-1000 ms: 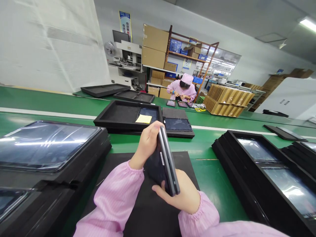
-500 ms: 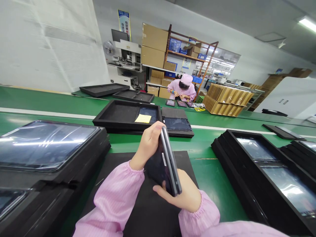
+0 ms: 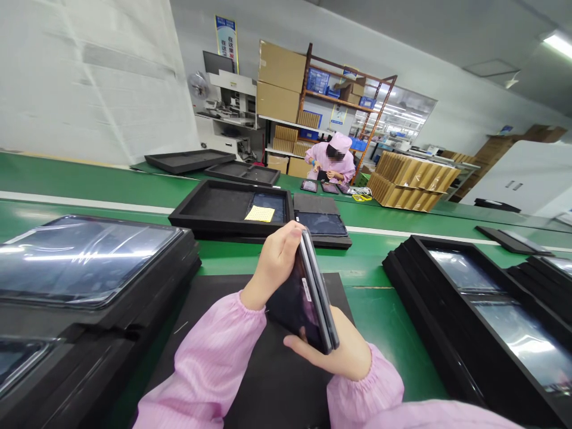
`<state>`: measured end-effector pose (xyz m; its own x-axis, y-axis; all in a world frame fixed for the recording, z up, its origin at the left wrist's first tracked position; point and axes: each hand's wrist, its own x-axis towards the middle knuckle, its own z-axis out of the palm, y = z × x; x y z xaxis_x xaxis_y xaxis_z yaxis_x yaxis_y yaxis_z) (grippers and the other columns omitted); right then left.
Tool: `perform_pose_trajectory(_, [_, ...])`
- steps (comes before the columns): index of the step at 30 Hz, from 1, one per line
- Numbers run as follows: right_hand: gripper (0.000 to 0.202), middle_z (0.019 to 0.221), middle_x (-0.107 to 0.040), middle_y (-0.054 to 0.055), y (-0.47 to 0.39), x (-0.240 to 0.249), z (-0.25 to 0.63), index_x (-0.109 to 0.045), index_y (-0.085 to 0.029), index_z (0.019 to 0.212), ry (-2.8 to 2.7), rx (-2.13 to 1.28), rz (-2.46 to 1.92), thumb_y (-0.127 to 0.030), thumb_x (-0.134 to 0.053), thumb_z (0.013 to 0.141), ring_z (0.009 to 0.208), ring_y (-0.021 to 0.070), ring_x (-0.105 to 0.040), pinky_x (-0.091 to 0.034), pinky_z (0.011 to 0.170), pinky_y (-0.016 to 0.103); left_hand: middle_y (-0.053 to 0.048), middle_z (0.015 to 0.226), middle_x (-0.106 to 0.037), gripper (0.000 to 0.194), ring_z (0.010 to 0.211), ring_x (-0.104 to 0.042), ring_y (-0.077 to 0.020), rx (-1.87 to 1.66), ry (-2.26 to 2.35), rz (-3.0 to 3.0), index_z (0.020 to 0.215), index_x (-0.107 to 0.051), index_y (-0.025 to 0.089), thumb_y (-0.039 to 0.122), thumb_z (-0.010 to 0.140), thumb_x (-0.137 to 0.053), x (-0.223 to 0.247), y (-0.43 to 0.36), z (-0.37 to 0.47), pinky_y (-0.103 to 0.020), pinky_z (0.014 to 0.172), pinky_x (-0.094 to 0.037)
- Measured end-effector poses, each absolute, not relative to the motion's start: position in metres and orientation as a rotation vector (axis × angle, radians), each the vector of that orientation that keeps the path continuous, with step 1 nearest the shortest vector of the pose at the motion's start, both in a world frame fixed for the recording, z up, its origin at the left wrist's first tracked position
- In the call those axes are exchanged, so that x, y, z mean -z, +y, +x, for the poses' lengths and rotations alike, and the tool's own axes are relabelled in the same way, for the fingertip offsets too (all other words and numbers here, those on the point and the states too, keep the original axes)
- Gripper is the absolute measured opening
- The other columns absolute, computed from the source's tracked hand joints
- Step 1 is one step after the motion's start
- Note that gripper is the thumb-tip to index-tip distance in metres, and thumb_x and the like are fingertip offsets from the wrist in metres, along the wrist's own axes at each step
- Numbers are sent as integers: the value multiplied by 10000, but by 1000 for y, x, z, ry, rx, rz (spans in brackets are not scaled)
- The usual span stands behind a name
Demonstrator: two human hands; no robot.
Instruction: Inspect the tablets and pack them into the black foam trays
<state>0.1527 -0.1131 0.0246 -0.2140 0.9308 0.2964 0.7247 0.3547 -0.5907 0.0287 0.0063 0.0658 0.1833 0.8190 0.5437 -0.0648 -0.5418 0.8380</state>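
- Two hands are closed on one tablet [image 3: 313,292], held on edge between them above the black mat [image 3: 268,381].
- Far end gripped by left hand [image 3: 277,259]; near end cupped by right hand [image 3: 339,351].
- Long axis runs away from the body.

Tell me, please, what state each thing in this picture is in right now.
Left hand: gripping the tablets' top end.
Right hand: cupping their lower end.
Tablets: two held on edge, pressed together, above the black mat.
Centre tray: mostly bare, a yellow sheet inside.
Right tray: holding wrapped screens.
Left stack: film-covered.
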Motion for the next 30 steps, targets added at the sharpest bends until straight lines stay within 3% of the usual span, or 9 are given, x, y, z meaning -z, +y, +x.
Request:
perform_pose_trajectory(14, [336, 568, -653, -25, -116, -25, 156, -469, -221, 572, -2058, -425, -1379, -253, -709, 806, 490, 151, -592, -473, 530, 255, 9, 565, -494, 514, 664, -566, -216, -1423, 708, 1763, 702, -527, 255, 697, 907, -364, -65, 3, 30, -303, 588, -406])
perform_pose_trajectory(18, [296, 626, -651, -30, -116, -27, 155, -452, -226, 617, -2145, -392, -1389, -181, -717, 741, 552, 164, -618, -468, 555, 253, 2, 560, -496, 539, 635, -547, -212, -1460, 670, 1786, 684, -523, 255, 698, 920, -327, -64, 2, 31, -311, 582, -400])
perform_pose_trajectory(24, [269, 641, -522, -58, -118, -37, 160, -362, -245, 688, -2169, -660, -1396, -93, -583, 665, 524, 127, -478, -359, 498, 238, -2, 545, -476, 615, 575, -481, -199, -1419, 549, 1817, 641, -500, 252, 774, 891, -291, -65, -1, 29, -325, 553, -360])
perform_pose_trajectory(27, [186, 630, -448, -68, -124, -47, 168, -412, -237, 725, -2104, -829, -1379, -77, -498, 679, 540, 114, -422, -346, 513, 227, 4, 529, -449, 627, 549, -447, -190, -1396, 516, 1804, 624, -490, 251, 783, 887, -289, -64, 0, 26, -326, 536, -339])
perform_pose_trajectory(30, [179, 666, -470, -51, -128, -52, 176, -596, -203, 878, -2049, -796, -1365, -118, -475, 775, 575, 123, -449, -389, 566, 242, 13, 525, -430, 627, 530, -420, -176, -1412, 491, 1797, 620, -492, 243, 772, 895, -299, -62, 2, 24, -327, 536, -322])
